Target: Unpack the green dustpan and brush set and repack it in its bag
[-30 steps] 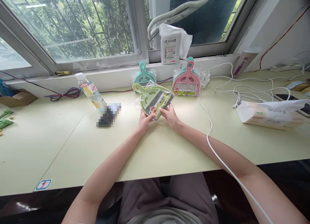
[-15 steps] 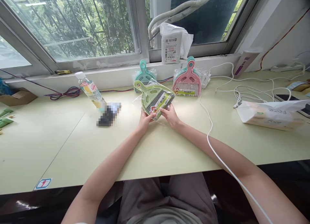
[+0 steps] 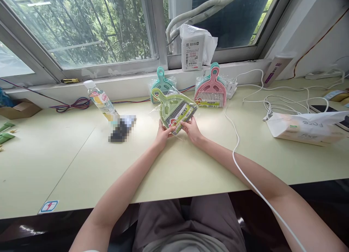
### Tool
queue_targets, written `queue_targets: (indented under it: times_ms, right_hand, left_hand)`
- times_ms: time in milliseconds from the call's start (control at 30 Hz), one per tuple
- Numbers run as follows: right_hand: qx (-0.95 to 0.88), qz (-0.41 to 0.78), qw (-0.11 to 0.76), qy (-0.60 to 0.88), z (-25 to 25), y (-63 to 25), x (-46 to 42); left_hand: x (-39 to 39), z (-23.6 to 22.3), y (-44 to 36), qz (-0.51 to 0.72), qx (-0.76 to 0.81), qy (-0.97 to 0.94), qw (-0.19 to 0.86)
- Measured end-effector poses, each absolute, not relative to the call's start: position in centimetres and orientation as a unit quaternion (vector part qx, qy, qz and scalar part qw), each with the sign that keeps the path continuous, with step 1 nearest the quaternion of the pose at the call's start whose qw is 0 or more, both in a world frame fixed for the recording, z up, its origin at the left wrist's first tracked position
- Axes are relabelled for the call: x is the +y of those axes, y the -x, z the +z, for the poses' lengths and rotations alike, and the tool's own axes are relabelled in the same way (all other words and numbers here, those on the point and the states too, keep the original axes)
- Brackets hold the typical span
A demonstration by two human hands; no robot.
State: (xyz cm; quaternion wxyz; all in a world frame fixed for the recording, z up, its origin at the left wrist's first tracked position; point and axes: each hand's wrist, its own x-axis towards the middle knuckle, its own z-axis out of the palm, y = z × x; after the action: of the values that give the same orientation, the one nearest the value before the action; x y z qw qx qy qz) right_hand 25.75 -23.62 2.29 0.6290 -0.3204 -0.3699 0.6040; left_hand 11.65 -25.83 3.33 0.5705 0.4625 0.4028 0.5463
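A green dustpan and brush set [image 3: 174, 106] in clear plastic wrap is held tilted above the table, its handle pointing to the upper left. My left hand [image 3: 164, 133] grips its lower left edge, thumb across the printed label. On the lower right edge, my right hand [image 3: 193, 130] pinches the same set. Behind it a teal dustpan set [image 3: 161, 78] leans on the wall, partly hidden by the green one. A pink dustpan set [image 3: 211, 86], with teal ones behind it, leans on the wall to the right.
A drink bottle [image 3: 101, 100] stands on the left beside a pixelated dark item [image 3: 120, 130]. A white cable [image 3: 237, 135] runs over the table and across my right arm. At the right lies a tissue pack [image 3: 302, 130]; a wrapped white package [image 3: 193, 52] sits on the sill.
The handle end of the green dustpan set has risen very slightly. Both hands keep their hold in nearly the same place.
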Motion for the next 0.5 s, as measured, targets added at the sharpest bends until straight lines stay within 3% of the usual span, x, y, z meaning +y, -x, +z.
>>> queue_targets:
  times_ms: [500]
  right_hand:
    - [-0.366,0.602,0.631,0.323,2.48,-25.72,-23.91]
  left_hand:
    - [-25.59,3.1,-11.63,0.54,0.403,-0.444,0.591]
